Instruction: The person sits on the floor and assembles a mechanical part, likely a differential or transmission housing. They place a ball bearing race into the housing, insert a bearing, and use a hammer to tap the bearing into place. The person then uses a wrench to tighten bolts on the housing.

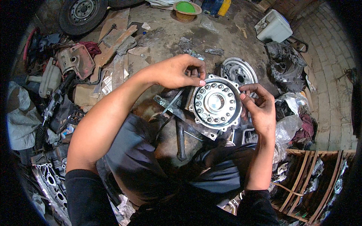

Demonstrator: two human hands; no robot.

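Both hands held a round metal housing (216,102) with a ring of holes above the lap. The left hand (177,71) pinched its upper-left rim; the right hand (260,107) clasped its right edge. Judged step: inspection or alignment. Scrap parts (286,67) crowded the floor (166,41), leaving little open room.

No labels, signs or screens around me. Packaging only: white boxy plastic container (273,25) on the dirt floor (226,37) toward its far right corner; yellow jug (224,7) and blue container (212,5) side by side at the far edge.
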